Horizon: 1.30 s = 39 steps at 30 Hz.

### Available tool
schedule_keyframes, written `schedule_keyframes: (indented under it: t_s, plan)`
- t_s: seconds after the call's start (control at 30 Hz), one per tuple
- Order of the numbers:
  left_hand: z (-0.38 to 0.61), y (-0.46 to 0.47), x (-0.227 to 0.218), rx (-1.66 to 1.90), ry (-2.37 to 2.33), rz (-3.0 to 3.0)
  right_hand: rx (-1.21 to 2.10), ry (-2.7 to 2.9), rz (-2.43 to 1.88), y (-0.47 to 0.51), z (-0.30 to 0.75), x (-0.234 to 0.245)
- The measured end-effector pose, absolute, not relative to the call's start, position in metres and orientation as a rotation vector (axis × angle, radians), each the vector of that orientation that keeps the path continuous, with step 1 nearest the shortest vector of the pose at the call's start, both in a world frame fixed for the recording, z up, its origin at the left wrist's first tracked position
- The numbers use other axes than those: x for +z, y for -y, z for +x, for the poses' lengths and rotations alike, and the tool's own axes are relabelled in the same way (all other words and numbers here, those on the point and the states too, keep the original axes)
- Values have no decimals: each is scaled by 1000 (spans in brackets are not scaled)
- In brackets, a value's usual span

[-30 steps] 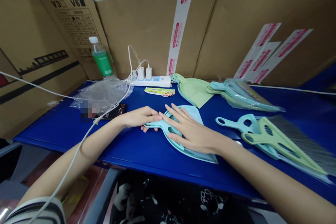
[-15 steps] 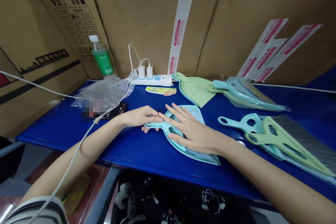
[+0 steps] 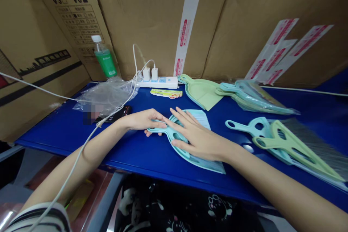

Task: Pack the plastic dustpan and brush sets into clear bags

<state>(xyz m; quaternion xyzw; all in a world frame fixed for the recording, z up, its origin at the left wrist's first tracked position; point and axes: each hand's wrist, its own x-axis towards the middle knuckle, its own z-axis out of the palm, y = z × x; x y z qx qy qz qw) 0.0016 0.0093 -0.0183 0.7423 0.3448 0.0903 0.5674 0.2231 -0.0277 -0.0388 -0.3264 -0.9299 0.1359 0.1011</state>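
Note:
A light blue dustpan (image 3: 201, 117) lies on the blue table (image 3: 152, 152) in front of me, its handle pointing left. My left hand (image 3: 143, 120) is closed around the end of that handle (image 3: 154, 129), thumb below it. My right hand (image 3: 194, 136) lies flat on the pan, fingers stretched out and spread, pressing it down. A thin clear sheet shows under the pan's near edge.
A green dustpan (image 3: 201, 92) and a bagged blue set (image 3: 252, 98) lie behind. Blue and green hand brushes (image 3: 282, 141) lie at right. A power strip (image 3: 157, 81), a green bottle (image 3: 104, 58), clear bags (image 3: 106, 96), a phone (image 3: 116, 114) and a white cable (image 3: 81, 152) sit left. Cardboard boxes wall the back.
Both hands stay on the blue dustpan; the pan and hands have shifted very slightly left. Nothing else has moved.

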Motion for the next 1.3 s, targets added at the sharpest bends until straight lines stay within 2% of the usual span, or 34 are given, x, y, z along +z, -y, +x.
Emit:
schedule_keyframes:
  t_s: [0.2, 0.57, 0.9, 1.03, 1.3]
  plan:
    - [0, -10, -14, 149, -789, 1802, 391, 2786, -983, 29, 222, -38]
    - [0, -9, -10, 160, -963, 2204, 134, 2732, -1119, 12, 233, -43]
    - [5, -3, -7, 110, -1055, 2232, -585, 2845, -1341, -26, 207, 3]
    - [5, -3, -8, 107, -1072, 2231, -626, 2913, -1396, -47, 190, 12]
    - [6, -4, -9, 89, -1102, 2229, -622, 2932, -1388, -77, 180, 1]
